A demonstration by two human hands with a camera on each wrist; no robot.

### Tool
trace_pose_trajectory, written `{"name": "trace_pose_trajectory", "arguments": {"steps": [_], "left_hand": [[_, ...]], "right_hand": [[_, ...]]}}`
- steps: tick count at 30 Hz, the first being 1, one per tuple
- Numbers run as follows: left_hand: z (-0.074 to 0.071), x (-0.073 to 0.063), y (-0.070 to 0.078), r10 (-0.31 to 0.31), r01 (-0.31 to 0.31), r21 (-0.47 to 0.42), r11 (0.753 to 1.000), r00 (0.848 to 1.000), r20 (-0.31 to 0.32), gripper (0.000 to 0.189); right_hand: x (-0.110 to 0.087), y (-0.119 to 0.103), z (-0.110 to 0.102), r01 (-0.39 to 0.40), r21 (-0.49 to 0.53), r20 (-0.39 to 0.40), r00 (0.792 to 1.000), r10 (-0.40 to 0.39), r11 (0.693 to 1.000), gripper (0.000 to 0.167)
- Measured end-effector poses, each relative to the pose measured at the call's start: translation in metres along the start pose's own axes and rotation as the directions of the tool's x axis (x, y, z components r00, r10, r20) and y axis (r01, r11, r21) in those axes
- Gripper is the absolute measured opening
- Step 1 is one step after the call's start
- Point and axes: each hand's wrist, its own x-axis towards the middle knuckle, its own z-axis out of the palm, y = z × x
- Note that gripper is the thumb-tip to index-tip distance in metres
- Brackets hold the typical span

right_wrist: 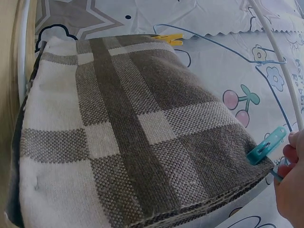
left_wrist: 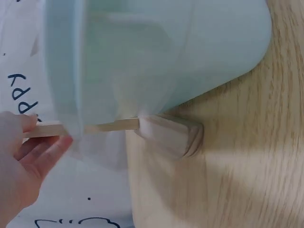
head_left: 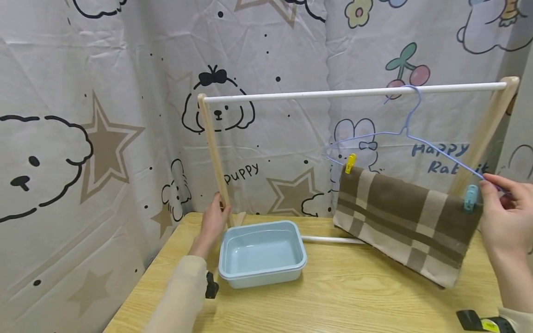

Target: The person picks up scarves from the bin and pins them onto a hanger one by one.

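On the right, a blue wire hanger (head_left: 370, 135) hooks over the white rod (head_left: 291, 95) of a small wooden rack. A brown and cream checked cloth (head_left: 408, 217) hangs folded over its lower bar, clipped by a yellow clothespin (head_left: 350, 163) and a teal clothespin (right_wrist: 266, 145). My right hand (head_left: 510, 217) pinches the hanger's right end beside the teal clothespin. At the left, my left hand (head_left: 213, 224) grips the rack's wooden upright (head_left: 214, 152) low down; in the left wrist view, thumb and fingers lie around this post (left_wrist: 109, 126).
A light blue plastic basin (head_left: 262, 273) stands on the wooden table (head_left: 333, 296), close to the left upright. Behind it runs the rack's lower white rod (head_left: 331, 239). A printed curtain (head_left: 137, 55) hangs behind the table.
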Motion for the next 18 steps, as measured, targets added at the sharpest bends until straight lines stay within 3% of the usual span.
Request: {"name": "trace_pose_trajectory", "arguments": {"steps": [4, 6, 8, 11, 13, 16, 18], "left_hand": [[-0.007, -0.004, 0.003, -0.035, 0.036, -0.013, 0.999, 0.998, 0.048, 0.053], [-0.01, -0.008, 0.004, -0.033, 0.032, 0.012, 0.999, 0.999, 0.024, 0.057], [-0.012, -0.012, 0.005, -0.009, 0.011, 0.044, 0.999, 0.999, -0.041, 0.055], [-0.015, -0.018, 0.007, 0.069, -0.053, 0.1, 0.994, 0.984, -0.163, 0.041], [-0.016, -0.023, 0.01, 0.133, -0.106, 0.136, 0.985, 0.969, -0.21, 0.034], [-0.014, -0.031, 0.02, 0.236, -0.202, 0.181, 0.963, 0.953, -0.191, 0.03], [-0.011, -0.037, 0.029, 0.302, -0.273, 0.209, 0.939, 0.946, -0.12, 0.032]], "right_hand": [[-0.002, -0.001, -0.002, -0.001, -0.03, 0.024, 1.0, 0.002, 1.0, 0.026], [-0.002, 0.0, -0.002, 0.036, -0.027, 0.018, 0.999, -0.036, 0.999, 0.028], [-0.001, -0.001, -0.003, 0.076, -0.004, 0.004, 0.997, -0.076, 0.997, 0.028], [-0.002, -0.003, -0.007, 0.151, 0.006, -0.03, 0.988, -0.151, 0.988, 0.029], [-0.006, -0.008, -0.012, 0.192, -0.011, -0.034, 0.981, -0.192, 0.981, 0.03], [-0.015, -0.02, -0.016, 0.27, -0.007, -0.024, 0.963, -0.27, 0.963, 0.029], [-0.023, -0.031, -0.015, 0.34, 0.044, -0.02, 0.94, -0.34, 0.939, 0.027]]}}
